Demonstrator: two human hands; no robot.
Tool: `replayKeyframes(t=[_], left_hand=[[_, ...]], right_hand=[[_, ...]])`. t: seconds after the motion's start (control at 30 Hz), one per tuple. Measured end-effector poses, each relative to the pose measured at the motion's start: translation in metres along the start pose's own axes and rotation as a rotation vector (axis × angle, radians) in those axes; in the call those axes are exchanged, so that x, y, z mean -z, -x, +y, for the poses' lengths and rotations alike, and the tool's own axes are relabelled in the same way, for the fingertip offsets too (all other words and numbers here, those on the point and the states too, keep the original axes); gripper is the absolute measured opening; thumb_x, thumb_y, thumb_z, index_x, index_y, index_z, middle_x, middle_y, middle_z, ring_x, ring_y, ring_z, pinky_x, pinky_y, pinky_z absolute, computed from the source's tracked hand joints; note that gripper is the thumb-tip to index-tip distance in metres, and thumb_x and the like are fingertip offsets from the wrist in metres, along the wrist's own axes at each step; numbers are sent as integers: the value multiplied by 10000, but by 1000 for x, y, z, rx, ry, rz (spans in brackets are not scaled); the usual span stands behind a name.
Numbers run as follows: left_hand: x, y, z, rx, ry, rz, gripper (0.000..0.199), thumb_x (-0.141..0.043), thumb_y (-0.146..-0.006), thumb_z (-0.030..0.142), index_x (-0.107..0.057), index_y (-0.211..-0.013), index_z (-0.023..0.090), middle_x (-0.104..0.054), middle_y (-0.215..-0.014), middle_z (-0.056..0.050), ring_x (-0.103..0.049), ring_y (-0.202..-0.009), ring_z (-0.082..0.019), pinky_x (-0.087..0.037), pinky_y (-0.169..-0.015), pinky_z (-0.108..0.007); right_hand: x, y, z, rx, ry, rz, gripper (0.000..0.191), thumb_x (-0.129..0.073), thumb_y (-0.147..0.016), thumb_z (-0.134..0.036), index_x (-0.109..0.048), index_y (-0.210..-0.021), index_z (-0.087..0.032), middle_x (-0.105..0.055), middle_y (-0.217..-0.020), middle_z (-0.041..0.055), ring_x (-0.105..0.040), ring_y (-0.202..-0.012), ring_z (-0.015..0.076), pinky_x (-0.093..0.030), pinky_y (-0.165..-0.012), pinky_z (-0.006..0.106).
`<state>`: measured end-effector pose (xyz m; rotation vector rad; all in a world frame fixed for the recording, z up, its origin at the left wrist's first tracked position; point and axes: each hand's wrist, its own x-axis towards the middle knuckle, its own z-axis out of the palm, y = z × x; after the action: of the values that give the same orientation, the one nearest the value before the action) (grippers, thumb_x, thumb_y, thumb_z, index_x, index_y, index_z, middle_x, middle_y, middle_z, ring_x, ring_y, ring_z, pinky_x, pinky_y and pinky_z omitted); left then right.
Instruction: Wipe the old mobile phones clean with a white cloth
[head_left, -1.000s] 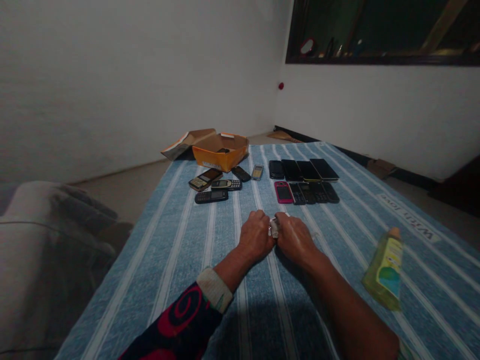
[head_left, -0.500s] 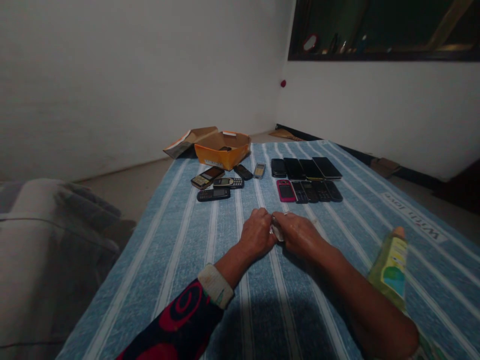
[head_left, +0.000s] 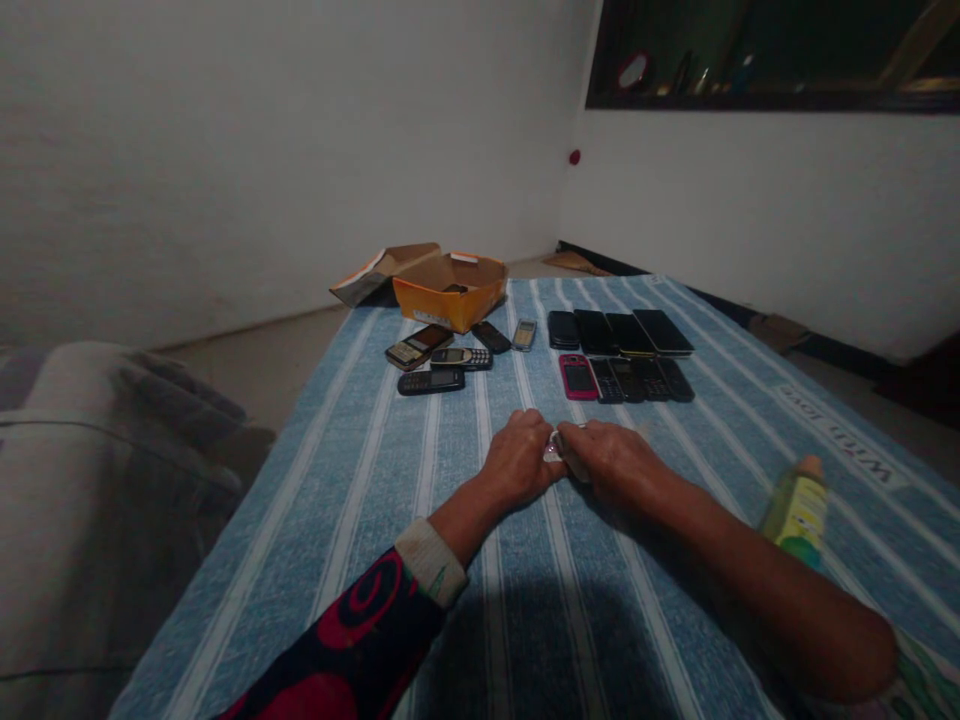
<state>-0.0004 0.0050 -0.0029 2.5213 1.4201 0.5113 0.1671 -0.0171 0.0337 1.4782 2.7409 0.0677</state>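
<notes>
The left hand (head_left: 521, 455) and right hand (head_left: 611, 455) are closed, gripping a small whitish piece (head_left: 553, 450) between them, its material unclear. Beneath lies striped, coarse-looking cloth (head_left: 517, 600); beyond, a flat pink phone (head_left: 579, 379) and an orange cardboard box (head_left: 442, 303).

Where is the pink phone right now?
In the head view, the pink phone lies right of centre, beyond the right hand, at the left end of the nearer row of phones.

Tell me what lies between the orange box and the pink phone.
Two phones, as the head view shows: a dark phone close by the orange box, then a silvery phone nearer the pink phone, with blue striped cloth around them.
</notes>
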Motion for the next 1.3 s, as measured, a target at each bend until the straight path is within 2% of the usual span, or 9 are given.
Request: replayKeyframes(t=[0.23,0.37,0.6,0.7,0.8,0.87,0.97,1.17,1.3], left_hand=[[4,-2,0,9,-12,-46,272,-721,-755,411,-658,-883,179,-609,-964,-68,-546,-927,-237,-468,-766,-335],[5,-2,1,19,-24,-52,282,-744,-739,404,-659,-884,177,-614,-968,-67,-547,-940,-241,-470,-777,-338],[8,-2,3,38,2,-50,257,-758,-733,386,-642,-847,188,-609,-967,-56,-544,-947,-234,-466,-774,-336],[9,-2,5,47,-3,-55,252,-757,-732,380,-638,-836,184,-607,-962,-58,-542,-946,-235,-466,-779,-340],[9,-2,5,50,-10,-51,254,-745,-737,380,-637,-846,177,-605,-971,-65,-541,-956,-241,-469,-787,-343],[6,-2,4,46,-12,-43,234,-716,-758,375,-636,-852,175,-605,-970,-69,-541,-963,-243,-471,-797,-344],[3,-1,2,29,-9,-20,194,-652,-802,358,-635,-866,177,-605,-961,-73,-541,-960,-241,-473,-805,-346],[5,-1,4,52,-4,-45,196,-673,-791,364,-635,-862,185,-612,-983,-69,-543,-971,-242,-472,-817,-345],[6,0,5,53,-3,-35,234,-700,-774,387,-635,-863,181,-607,-997,-73,-542,-976,-245,-472,-810,-345]], right_hand=[[-3,6,10,44,80,47,209,-499,-887,-125,-601,-1068,-141,-671,-853,95,-593,-740,198,-371,-650,287],[-5,8,22,-8,18,39,278,-513,-849,-94,-618,-1101,-147,-674,-861,91,-594,-749,192,-395,-662,273],[-20,13,54,-341,-487,443,404,-429,-771,-58,-705,-1031,-196,-721,-997,43,-653,-909,200,-484,-803,313],[-24,8,45,-360,-474,536,369,-432,-786,-67,-731,-969,-184,-710,-930,62,-638,-887,208,-486,-799,323],[-30,0,21,-276,-323,528,331,-441,-813,-37,-730,-922,-156,-680,-926,105,-586,-922,233,-465,-834,352],[-36,-3,4,-140,-255,446,284,-459,-844,-41,-718,-907,-139,-661,-972,126,-555,-950,238,-454,-856,357],[-46,0,-12,-5,-182,377,294,-471,-866,-33,-676,-1061,-114,-634,-1100,148,-513,-1063,254,-432,-926,385],[-56,15,-11,-23,-66,380,315,-455,-942,-87,-608,-1217,-109,-607,-1229,147,-468,-1168,266,-422,-934,379],[-54,17,-10,-83,23,329,277,-477,-943,-102,-633,-1172,-95,-630,-1183,144,-497,-1101,275,-434,-853,375]])
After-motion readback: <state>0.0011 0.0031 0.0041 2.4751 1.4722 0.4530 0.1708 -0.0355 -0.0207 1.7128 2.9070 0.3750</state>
